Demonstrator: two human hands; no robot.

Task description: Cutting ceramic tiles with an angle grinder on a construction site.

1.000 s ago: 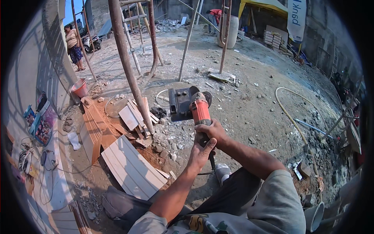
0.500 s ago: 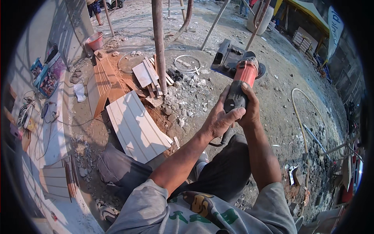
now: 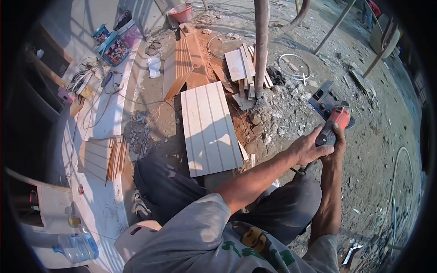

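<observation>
Both my hands hold a red and black angle grinder [image 3: 338, 117] out to the right, above the rough ground. My left hand [image 3: 310, 148] grips the rear of its dark body from the left. Around the same black body, my right hand [image 3: 337, 142] is closed on the right side. A dark metal guide plate [image 3: 324, 98] is fixed at the grinder's head, and the disc's edge shows beyond it. Its cord hangs below my hands. Left of my knees lies a large pale panel with brown stripes [image 3: 203, 109], partly in shadow.
Offcuts [image 3: 236, 64] lean by an upright pole [image 3: 261, 45]. Long brown strips [image 3: 186, 59] lie behind the panel. A red bucket [image 3: 182, 12] stands far back. At left are striped pieces [image 3: 98, 154], cables [image 3: 84, 77] and a water jug [image 3: 77, 248]. A hose [image 3: 397, 168] curves at right.
My view has turned to the left, so the panel and the ledge items show further right in the picture. Both hands still hold the grinder, which now appears further right and lower.
</observation>
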